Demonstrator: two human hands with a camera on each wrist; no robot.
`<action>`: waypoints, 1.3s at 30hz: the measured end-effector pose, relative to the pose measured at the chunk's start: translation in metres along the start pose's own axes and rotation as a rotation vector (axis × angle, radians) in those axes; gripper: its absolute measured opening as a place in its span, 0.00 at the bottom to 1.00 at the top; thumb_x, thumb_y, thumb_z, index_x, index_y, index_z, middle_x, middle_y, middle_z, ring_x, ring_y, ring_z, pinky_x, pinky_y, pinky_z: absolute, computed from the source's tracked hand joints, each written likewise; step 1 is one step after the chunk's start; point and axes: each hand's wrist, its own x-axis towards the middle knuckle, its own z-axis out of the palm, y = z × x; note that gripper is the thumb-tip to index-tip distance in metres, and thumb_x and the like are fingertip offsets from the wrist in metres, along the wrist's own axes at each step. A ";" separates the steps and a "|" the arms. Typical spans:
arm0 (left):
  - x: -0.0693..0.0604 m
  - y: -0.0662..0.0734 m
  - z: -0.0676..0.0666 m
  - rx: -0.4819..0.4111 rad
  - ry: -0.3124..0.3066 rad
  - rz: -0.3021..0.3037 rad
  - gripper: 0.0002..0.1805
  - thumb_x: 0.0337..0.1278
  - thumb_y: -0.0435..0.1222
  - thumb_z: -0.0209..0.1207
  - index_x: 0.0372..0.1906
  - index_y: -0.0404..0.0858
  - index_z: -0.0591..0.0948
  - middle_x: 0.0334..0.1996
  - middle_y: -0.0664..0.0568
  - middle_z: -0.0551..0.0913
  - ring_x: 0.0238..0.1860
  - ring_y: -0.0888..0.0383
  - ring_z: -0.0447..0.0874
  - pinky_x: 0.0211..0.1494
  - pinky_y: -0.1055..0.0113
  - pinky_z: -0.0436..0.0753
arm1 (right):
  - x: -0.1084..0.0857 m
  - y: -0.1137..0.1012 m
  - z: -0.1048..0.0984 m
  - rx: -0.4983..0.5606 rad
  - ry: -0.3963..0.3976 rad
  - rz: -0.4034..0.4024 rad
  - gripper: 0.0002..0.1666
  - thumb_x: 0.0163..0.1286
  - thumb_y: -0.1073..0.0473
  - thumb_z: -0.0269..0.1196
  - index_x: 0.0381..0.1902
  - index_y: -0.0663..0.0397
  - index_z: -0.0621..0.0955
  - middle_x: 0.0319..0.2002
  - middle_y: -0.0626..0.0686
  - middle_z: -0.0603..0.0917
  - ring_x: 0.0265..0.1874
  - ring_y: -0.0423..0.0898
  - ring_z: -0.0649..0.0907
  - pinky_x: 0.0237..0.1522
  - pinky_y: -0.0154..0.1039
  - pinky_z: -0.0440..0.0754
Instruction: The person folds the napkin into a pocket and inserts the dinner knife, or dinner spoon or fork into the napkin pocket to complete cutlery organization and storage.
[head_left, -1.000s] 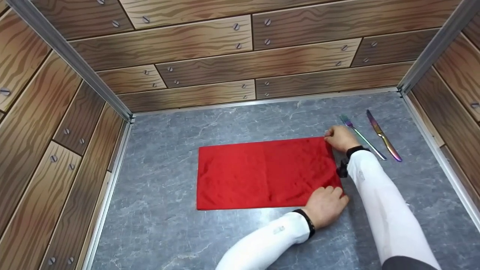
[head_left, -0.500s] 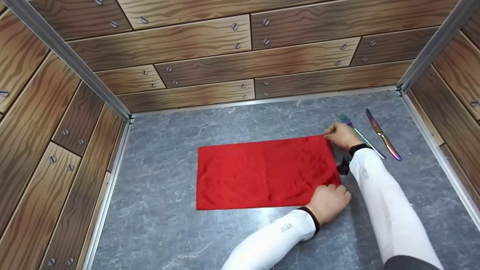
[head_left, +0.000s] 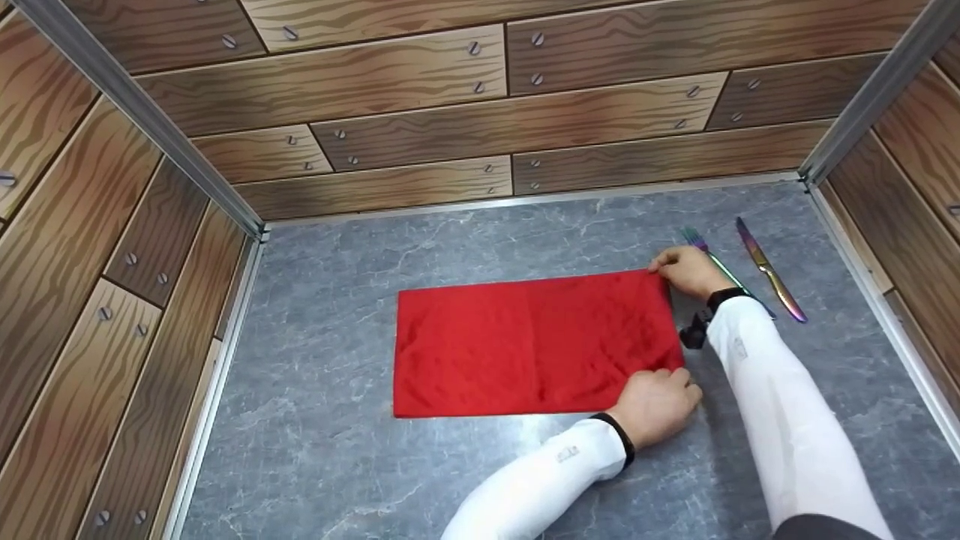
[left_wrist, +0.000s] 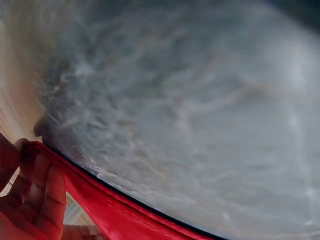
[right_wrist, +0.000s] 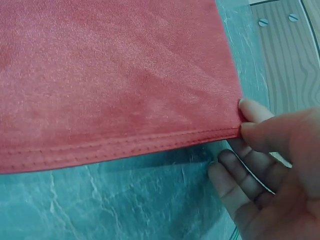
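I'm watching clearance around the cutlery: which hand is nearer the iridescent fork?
Right. The right hand, pinching the red cloth's far-right corner, is close beside the iridescent fork, which the right arm partly covers. The left hand, at the near-right corner, is farther away.

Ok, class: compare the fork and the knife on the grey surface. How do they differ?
The fork ends in prongs; the knife ends in a blade. The fork lies nearer the red cloth; the knife lies farther from that cloth. The right arm partly hides the fork; the knife shows whole. Both have a shiny, multicoloured finish and lie slanted.
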 end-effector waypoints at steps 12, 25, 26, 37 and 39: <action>-0.012 -0.016 -0.025 -0.332 -0.123 -0.113 0.06 0.68 0.43 0.59 0.45 0.54 0.83 0.37 0.61 0.77 0.30 0.65 0.80 0.22 0.74 0.74 | -0.004 0.004 -0.010 -0.027 -0.066 -0.098 0.17 0.72 0.72 0.56 0.54 0.70 0.84 0.53 0.70 0.84 0.52 0.61 0.81 0.45 0.36 0.77; -0.009 -0.035 -0.055 -0.678 -0.010 -0.209 0.11 0.72 0.40 0.58 0.53 0.53 0.85 0.45 0.65 0.81 0.45 0.74 0.79 0.44 0.86 0.75 | -0.011 0.007 -0.031 -0.031 0.006 -0.168 0.12 0.75 0.62 0.60 0.49 0.65 0.84 0.49 0.64 0.84 0.46 0.48 0.79 0.46 0.30 0.74; -0.007 -0.034 -0.057 -0.702 0.009 -0.218 0.11 0.73 0.40 0.58 0.53 0.52 0.85 0.46 0.65 0.81 0.46 0.75 0.79 0.44 0.86 0.74 | -0.013 0.006 -0.035 -0.033 0.021 -0.161 0.13 0.74 0.61 0.60 0.49 0.64 0.83 0.49 0.63 0.84 0.46 0.47 0.79 0.46 0.30 0.74; 0.019 -0.021 -0.086 -0.856 0.074 -0.203 0.12 0.75 0.38 0.56 0.53 0.51 0.86 0.47 0.64 0.81 0.49 0.77 0.75 0.49 0.90 0.69 | -0.036 -0.005 -0.078 0.227 0.169 -0.067 0.11 0.73 0.61 0.59 0.45 0.64 0.82 0.44 0.36 0.86 0.46 0.33 0.79 0.48 0.29 0.72; 0.021 -0.020 -0.093 -0.873 0.089 -0.189 0.12 0.76 0.38 0.55 0.53 0.51 0.86 0.47 0.64 0.81 0.50 0.77 0.74 0.51 0.90 0.68 | -0.039 -0.009 -0.083 0.377 0.171 -0.092 0.09 0.74 0.66 0.56 0.41 0.66 0.82 0.45 0.39 0.88 0.49 0.37 0.80 0.50 0.30 0.72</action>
